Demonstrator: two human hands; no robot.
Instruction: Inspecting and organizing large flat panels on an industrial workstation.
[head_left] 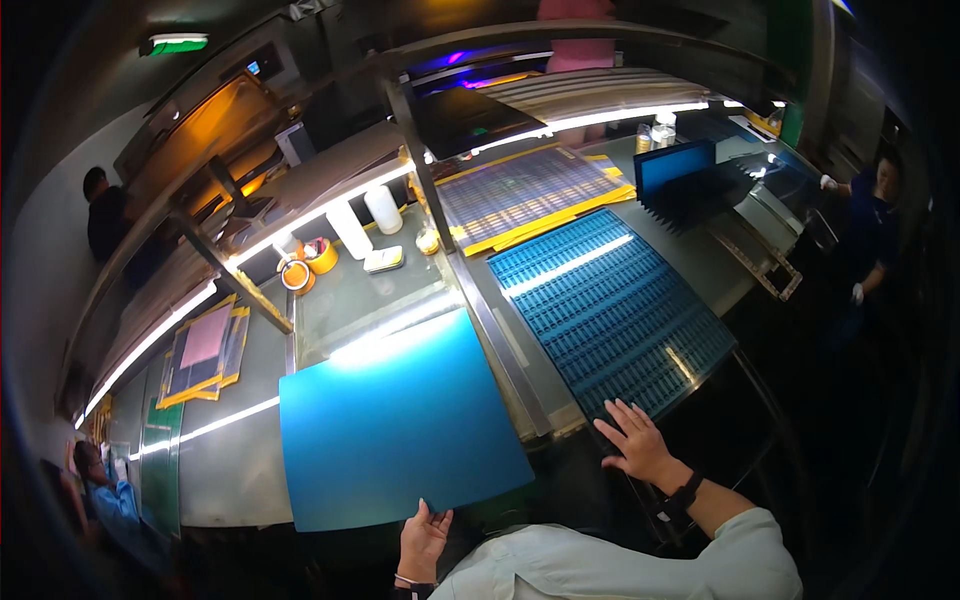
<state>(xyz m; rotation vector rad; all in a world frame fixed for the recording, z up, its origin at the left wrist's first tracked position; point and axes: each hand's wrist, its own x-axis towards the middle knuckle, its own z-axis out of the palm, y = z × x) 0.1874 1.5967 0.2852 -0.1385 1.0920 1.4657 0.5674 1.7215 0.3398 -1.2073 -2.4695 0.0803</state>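
A large plain blue sheet [400, 430] lies on the bench in front of me, its front edge jutting past the bench edge. My left hand [424, 540] is closed on that front edge, with the fingertips at the sheet. To the right lies a blue panel [610, 310] covered with rows of small dark repeated shapes. My right hand [638, 445] has its fingers spread beside the near left corner of this patterned panel, holding nothing. Whether its fingertips touch the panel I cannot tell.
A metal bar [505, 350] divides the two bench areas. Behind stand white bottles [382, 210], orange tape rolls [320, 256] and a yellow-edged film [540, 190]. A rack with blue panels [675, 170] is at the far right. Co-workers stand at both sides; posts hold lit shelves overhead.
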